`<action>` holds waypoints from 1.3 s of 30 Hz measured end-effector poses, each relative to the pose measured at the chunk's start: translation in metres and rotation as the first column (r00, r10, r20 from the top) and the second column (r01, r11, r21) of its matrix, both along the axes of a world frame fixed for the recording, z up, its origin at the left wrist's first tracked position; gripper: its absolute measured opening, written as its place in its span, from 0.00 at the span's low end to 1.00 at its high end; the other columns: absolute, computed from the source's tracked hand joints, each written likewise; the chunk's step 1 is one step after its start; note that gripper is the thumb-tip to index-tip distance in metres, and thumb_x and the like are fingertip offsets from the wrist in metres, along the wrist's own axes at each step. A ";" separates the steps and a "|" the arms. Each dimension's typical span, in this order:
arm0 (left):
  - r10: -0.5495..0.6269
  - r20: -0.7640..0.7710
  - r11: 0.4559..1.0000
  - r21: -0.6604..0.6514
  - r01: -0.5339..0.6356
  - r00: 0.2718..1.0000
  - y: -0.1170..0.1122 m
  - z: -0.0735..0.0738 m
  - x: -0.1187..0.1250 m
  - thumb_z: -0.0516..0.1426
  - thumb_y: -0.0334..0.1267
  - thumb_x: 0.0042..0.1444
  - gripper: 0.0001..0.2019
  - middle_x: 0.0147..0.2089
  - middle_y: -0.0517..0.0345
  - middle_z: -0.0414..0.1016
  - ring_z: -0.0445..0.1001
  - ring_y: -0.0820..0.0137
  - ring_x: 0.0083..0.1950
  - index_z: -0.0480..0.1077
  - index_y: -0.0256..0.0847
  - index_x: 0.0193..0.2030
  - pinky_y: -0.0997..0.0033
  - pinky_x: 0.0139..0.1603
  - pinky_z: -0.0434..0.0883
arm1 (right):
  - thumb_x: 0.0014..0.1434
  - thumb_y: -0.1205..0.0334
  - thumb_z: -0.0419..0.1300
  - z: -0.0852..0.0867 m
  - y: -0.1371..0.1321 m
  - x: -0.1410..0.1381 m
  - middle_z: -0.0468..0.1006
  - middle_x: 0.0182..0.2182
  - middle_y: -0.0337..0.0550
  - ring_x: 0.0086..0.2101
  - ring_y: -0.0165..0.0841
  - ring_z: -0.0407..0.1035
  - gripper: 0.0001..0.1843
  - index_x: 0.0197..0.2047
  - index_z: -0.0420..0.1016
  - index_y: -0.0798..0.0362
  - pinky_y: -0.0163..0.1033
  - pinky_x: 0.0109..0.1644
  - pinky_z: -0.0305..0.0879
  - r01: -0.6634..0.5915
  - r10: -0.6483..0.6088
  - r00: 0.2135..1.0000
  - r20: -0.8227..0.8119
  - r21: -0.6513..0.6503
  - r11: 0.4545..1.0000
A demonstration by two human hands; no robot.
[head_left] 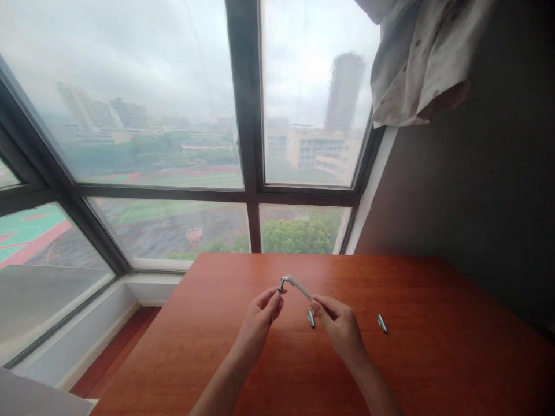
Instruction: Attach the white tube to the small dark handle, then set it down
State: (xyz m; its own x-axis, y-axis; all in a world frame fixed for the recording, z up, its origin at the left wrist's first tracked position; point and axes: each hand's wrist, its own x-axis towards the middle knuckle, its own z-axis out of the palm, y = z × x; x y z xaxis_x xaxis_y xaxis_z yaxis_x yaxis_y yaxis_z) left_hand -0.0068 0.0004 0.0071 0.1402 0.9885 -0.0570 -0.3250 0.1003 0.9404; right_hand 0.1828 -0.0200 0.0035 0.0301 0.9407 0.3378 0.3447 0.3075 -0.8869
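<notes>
Both hands up over the reddish-brown wooden counter [433, 358], roughly mid-way across it. Left hand [259, 320] pinching the dark, metal-looking end of a small slim tool [293, 283], grip closed on it with fingertips. Right hand [340, 326] pinching the other, pale end of the same tool, grip closed there too. Tool held just above the counter between the two hands, bent or angled near the left end, so looks like an upside-down V. Too small to tell exactly what it is, maybe a razor handle or a folding pen-type thing.

Lying flat on the counter: one little teal-and-silver stick [311, 318] right between the hands, just beside the right thumb. Second matching teal stick [382, 323] further out to the right, well apart from the hand. Could be batteries or caps, honestly can't tell at this size.

Behind the counter, a big window [173, 144] with dark frames, hazy view of buildings, trees and a sports field far below. White cloth [416, 63] with small dots hanging in the upper right corner against a dark wall [485, 190]. White sill [87, 323] running along under the glass on the left.
</notes>
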 end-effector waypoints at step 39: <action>-0.067 0.059 0.994 -0.081 0.071 0.996 -0.003 0.005 0.004 0.63 0.49 0.49 0.21 0.25 0.63 0.61 0.54 0.79 0.22 0.73 0.36 0.44 0.76 0.23 0.50 | 0.61 0.53 0.56 0.003 -0.001 -0.001 0.79 0.29 0.45 0.29 0.34 0.73 0.16 0.38 0.79 0.56 0.33 0.33 0.66 0.034 -0.041 0.997 0.063 0.107 0.994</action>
